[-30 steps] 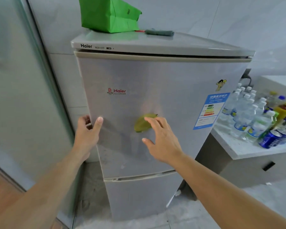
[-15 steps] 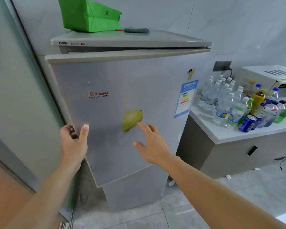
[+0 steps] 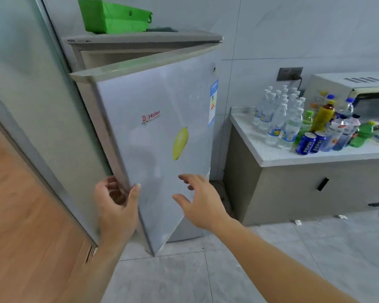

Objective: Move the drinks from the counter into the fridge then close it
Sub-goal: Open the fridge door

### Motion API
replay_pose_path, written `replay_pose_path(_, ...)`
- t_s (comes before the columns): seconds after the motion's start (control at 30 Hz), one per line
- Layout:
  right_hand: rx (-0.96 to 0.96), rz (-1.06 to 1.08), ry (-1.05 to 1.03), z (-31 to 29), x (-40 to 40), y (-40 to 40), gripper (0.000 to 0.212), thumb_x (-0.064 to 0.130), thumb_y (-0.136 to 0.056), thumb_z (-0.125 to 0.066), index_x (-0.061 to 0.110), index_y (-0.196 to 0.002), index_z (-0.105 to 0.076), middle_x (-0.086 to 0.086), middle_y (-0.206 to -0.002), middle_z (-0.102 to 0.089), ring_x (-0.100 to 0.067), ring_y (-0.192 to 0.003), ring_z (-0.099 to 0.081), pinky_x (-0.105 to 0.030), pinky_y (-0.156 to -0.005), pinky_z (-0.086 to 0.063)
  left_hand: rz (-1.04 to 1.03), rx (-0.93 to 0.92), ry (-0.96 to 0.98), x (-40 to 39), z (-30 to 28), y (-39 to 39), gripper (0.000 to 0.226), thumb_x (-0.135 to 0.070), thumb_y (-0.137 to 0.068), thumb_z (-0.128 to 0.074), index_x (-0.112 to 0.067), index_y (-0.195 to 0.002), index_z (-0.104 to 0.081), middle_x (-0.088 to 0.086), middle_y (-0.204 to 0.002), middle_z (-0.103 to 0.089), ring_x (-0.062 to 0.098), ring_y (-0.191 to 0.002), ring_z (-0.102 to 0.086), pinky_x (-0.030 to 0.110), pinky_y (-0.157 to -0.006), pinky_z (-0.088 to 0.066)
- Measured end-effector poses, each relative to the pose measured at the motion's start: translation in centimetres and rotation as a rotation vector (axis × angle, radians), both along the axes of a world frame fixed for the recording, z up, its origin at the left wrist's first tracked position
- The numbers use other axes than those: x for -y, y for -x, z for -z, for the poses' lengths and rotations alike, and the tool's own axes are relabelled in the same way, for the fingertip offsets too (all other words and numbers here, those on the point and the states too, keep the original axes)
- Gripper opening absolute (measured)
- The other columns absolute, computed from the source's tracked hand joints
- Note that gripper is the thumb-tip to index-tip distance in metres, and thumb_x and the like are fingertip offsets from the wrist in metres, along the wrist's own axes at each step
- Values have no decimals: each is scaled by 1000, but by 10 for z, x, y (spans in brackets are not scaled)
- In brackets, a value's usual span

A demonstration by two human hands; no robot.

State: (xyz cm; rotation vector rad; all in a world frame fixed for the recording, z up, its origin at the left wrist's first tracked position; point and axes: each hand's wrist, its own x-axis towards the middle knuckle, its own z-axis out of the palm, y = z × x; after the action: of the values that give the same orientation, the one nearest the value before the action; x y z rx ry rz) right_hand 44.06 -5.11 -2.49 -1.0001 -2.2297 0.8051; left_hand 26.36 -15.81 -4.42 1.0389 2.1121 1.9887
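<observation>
The silver fridge door (image 3: 153, 136), with a yellow-green fruit magnet, stands swung well out from the fridge body (image 3: 140, 43). My left hand (image 3: 116, 206) grips the door's left edge near the bottom. In front of the door's lower face hovers my right hand (image 3: 200, 200), fingers spread, holding nothing. The drinks stand on the white counter (image 3: 278, 156) at the right: several clear water bottles (image 3: 278, 114), two blue cans (image 3: 309, 145), an orange-yellow bottle (image 3: 322, 117) and green bottles (image 3: 363, 134). The fridge's inside is hidden by the door.
A green bag (image 3: 112, 16) lies on top of the fridge. A microwave (image 3: 354, 92) stands behind the drinks. A grey sliding panel (image 3: 31, 106) and wooden floor are at the left. Grey tile floor lies below.
The upper fridge door has swung from shut to well open, pulled by my left hand on its edge. My right hand has come off the door face. My view has shifted right.
</observation>
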Motion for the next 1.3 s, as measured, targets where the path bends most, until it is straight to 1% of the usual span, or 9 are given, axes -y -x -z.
replay_pose_path(0.17, -90, 41, -3, 8, 19, -75, 59, 59, -83, -66, 33, -134, -52, 17, -122, -55, 1, -100, -53, -19, -87, -47, 134, -131, 12, 14, 2, -102, 51, -44, -74, -73, -41, -111, -38, 3, -106, -55, 19, -87, -61, 17, -71, -49)
replay_pose_path(0.3, -168, 101, -7, 7, 20, -124, 73, 78, -73, -58, 37, -133, -48, 22, -120, -53, -1, -103, -56, -25, -88, -54, 337, -300, -10, 5, 2, -163, 40, -47, -85, -66, -52, -114, -39, -20, -110, -50, 13, -84, -59, 18, -69, -50)
replay_pose_path(0.5, -446, 279, -85, 17, -9, -194, 69, 78, -79, -53, 22, -119, -53, 10, -109, -53, -8, -97, -58, -15, -76, -48, 700, -467, 87, -39, 7, -231, 53, -28, -88, -65, -47, -132, -40, -21, -129, -45, 7, -91, -60, 17, -75, -52)
replay_pose_path(0.63, -487, 417, -103, 29, -50, -240, 44, 58, -88, -46, 17, -103, -53, 3, -96, -50, -18, -86, -52, -33, -76, -47, 817, -510, 120, -82, 7, -265, 46, -41, -91, -54, -47, -133, -37, -43, -128, -37, -11, -95, -54, 2, -83, -42)
replay_pose_path(0.73, -513, 554, -76, 30, -88, -272, 23, 54, -92, -40, 32, -85, -41, 4, -83, -42, -16, -75, -43, -32, -72, -41, 900, -558, 121, -119, 2, -291, 41, -39, -94, -54, -36, -134, -46, -35, -119, -44, -13, -96, -52, 2, -83, -41)
replay_pose_path(0.83, -527, 690, -18, 25, -127, -301, 25, 58, -93, -35, 38, -79, -41, 15, -71, -40, -10, -67, -41, -21, -66, -37, 933, -501, 125, -152, -4, -312, 38, -41, -94, -52, -29, -130, -54, -20, -116, -53, -1, -89, -58, 3, -77, -44)
replay_pose_path(1.0, -529, 744, 89, 13, -200, -336, 39, 47, -101, -34, 25, -71, -42, 17, -63, -39, -1, -58, -35, -13, -53, -32, 948, -380, 117, -195, -2, -329, 34, -37, -93, -56, -42, -126, -51, -26, -117, -49, 6, -90, -60, 7, -74, -48)
replay_pose_path(1.13, -503, 735, 171, 9, -250, -351, 50, 44, -105, -32, 0, -98, -53, -15, -85, -54, -25, -74, -47, -24, -66, -37, 861, -269, 141, -223, 6, -329, 36, -37, -91, -58, -40, -126, -52, -26, -117, -49, 10, -90, -60, 19, -73, -53)
replay_pose_path(1.3, -452, 710, 188, 5, -298, -363, 33, 42, -107, -29, 23, -91, -50, 9, -83, -51, -7, -76, -45, -27, -73, -39, 723, -142, 213, -258, 19, -328, 45, -20, -92, -64, -48, -124, -49, -28, -115, -49, 10, -93, -59, 19, -71, -53)
